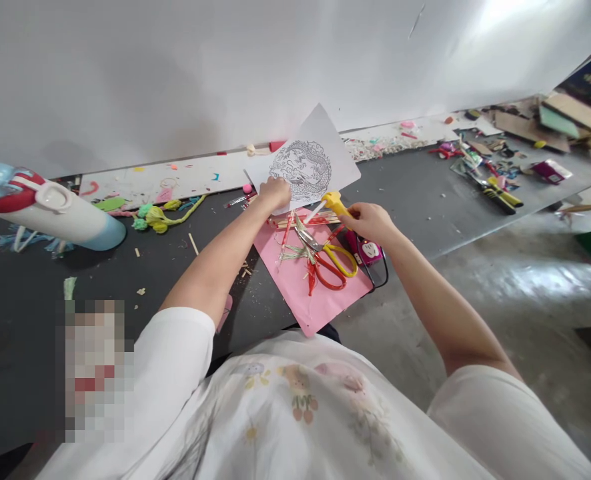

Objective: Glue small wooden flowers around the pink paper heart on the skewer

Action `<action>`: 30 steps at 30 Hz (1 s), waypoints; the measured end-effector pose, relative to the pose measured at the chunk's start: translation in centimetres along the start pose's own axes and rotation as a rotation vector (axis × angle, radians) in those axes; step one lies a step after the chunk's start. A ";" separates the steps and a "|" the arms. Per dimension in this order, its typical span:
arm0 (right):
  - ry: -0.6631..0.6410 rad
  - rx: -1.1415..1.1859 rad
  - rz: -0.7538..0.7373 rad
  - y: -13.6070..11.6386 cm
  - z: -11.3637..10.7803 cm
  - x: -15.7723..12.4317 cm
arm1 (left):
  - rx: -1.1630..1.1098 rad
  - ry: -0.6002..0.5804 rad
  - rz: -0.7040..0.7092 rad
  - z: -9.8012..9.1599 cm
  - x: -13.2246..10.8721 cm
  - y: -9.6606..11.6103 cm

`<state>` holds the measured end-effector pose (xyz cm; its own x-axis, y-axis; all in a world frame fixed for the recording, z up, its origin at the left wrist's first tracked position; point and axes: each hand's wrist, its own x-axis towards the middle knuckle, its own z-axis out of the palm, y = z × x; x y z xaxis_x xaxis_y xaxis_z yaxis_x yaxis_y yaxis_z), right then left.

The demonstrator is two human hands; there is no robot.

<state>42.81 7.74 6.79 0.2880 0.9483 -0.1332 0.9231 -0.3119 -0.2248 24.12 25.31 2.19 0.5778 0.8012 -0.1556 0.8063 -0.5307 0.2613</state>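
A white bottle (70,223) sits far left on the dark table (35,293). The left hand (274,193) pinches the dragon-printed sheet (305,160), held tilted above pink paper (300,293) and scissors (333,263). The right hand (370,223) has its grip clenched on a yellow-handled tool (334,202) just beside the sheet's lower edge.

white sheet (320,130) with grey circular print, yellow-handled knife (333,201), pink paper (295,290), red scissors (327,275)

No legible text, labels or numbers, white sheet (306,162) shows only a drawing (circular, ornate)
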 end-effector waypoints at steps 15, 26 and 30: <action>0.011 -0.011 0.097 0.5 1.1 3.2 | -0.091 0.172 -0.227 -0.3 -2.9 -1.9; 0.017 0.014 0.103 0.9 1.4 3.3 | -0.243 0.092 -0.254 -1.1 -3.4 -2.3; 0.024 0.029 0.106 0.8 1.5 3.3 | -0.317 0.071 -0.271 -1.1 -3.3 -2.6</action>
<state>44.07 10.52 4.77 0.3902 0.9108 -0.1347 0.8795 -0.4120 -0.2381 20.00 24.35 3.10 0.3312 0.9231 -0.1954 0.8422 -0.1959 0.5023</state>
